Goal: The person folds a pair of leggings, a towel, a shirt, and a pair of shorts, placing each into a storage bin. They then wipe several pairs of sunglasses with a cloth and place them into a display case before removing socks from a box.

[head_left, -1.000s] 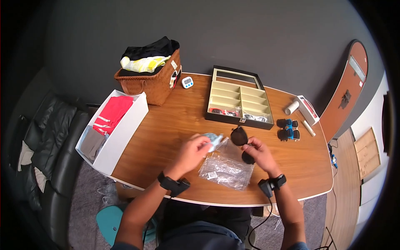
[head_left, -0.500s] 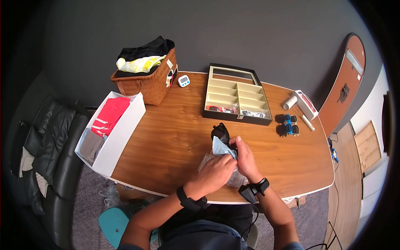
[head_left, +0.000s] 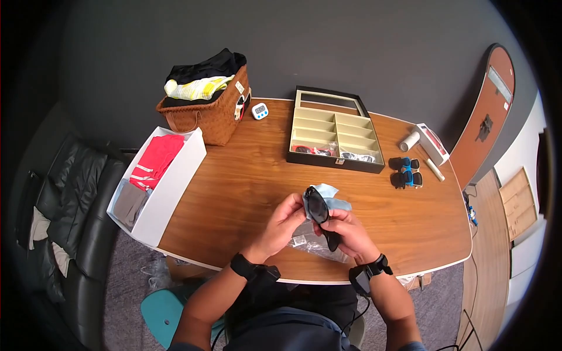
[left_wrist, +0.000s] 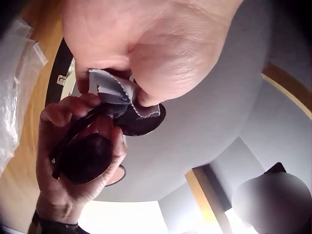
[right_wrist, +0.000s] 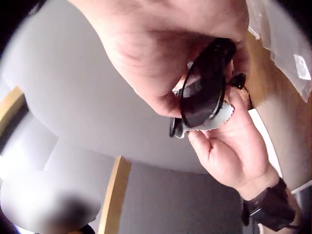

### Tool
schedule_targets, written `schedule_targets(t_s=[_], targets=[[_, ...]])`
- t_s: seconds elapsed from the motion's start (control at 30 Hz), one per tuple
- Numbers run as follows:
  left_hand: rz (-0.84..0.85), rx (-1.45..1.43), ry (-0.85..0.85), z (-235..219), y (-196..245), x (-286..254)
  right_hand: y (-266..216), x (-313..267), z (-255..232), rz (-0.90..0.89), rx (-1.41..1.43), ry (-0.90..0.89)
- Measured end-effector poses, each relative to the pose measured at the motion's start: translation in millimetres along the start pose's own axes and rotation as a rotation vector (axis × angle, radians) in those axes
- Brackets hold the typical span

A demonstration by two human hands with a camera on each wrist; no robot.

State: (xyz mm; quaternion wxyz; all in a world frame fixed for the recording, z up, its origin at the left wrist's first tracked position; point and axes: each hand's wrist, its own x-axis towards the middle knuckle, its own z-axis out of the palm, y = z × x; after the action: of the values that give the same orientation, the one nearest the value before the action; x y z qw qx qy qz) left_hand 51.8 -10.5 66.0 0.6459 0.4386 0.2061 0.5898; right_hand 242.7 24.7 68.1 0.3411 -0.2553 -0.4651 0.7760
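Black sunglasses point(head_left: 317, 206) are held up over the near part of the table, tilted with one lens above the other. My right hand point(head_left: 350, 235) grips them near the middle of the frame. With thumb and fingers, my left hand point(head_left: 277, 229) pinches a light blue cloth point(head_left: 338, 204) against the upper lens. In the left wrist view the cloth point(left_wrist: 111, 88) has a zigzag edge and folds over one lens, while the other lens point(left_wrist: 86, 158) is bare. Beneath the hands lies a clear plastic bag point(head_left: 316, 248), partly covered by them.
A display case point(head_left: 335, 162) with compartments stands open at the back, bagged glasses in its front row. Two pairs of sunglasses point(head_left: 406, 172), a roll point(head_left: 410, 141) and a box point(head_left: 432, 144) sit right. At left are a clothes basket point(head_left: 212, 123), white box point(head_left: 175, 190) and timer point(head_left: 260, 111).
The left hand has brought the cloth from the left onto the sunglasses. The sunglasses have turned steeper, and the cloth now sits behind and around the upper lens.
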Motion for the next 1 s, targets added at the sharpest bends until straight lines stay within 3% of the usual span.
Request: schedule_targets(t_s=[0.13,0.2,0.23,0.3,0.33,0.4,0.47,0.5,0.53,0.6,0.67,0.73,0.8,0.87,1.0], targets=[[0.041,0.225,-0.054,-13,6,-1,-2,-1,-2,-0.075,-0.044,0.196],[-0.052,0.070,0.064,-8,18,-2,-11,-4,-2,-0.040,0.089,0.240],[-0.059,-0.076,0.051,1,27,-5,-8,-3,-7,-0.048,0.132,0.216],[-0.109,-0.093,0.012,-3,29,-7,-10,-7,-5,-0.059,0.177,0.194],[-0.157,-0.111,-0.026,-5,29,-7,-14,-12,2,0.060,0.284,0.170],[-0.109,0.049,-0.055,-4,21,-1,-14,-17,8,0.232,0.349,0.142],[-0.098,0.369,-0.101,6,17,3,-4,-17,4,0.262,0.357,-0.148],[-0.070,0.509,-0.091,14,20,1,0,-19,7,0.271,0.318,-0.138],[0.186,0.904,-0.085,22,26,2,0,-21,12,0.298,0.257,-0.115],[0.332,1.098,-0.018,25,19,2,8,-18,16,0.335,0.120,-0.229],[0.355,1.035,0.017,20,10,4,9,-20,22,0.326,0.100,-0.253],[0.470,1.310,0.246,21,3,2,10,-22,24,0.296,0.104,-0.276],[0.483,1.327,0.254,22,3,-1,11,-21,20,0.312,0.089,-0.292],[0.462,1.141,0.038,18,1,-4,6,-20,15,0.207,0.193,-0.217],[0.500,1.250,-0.315,11,7,-4,0,-15,12,0.233,0.207,0.054]])
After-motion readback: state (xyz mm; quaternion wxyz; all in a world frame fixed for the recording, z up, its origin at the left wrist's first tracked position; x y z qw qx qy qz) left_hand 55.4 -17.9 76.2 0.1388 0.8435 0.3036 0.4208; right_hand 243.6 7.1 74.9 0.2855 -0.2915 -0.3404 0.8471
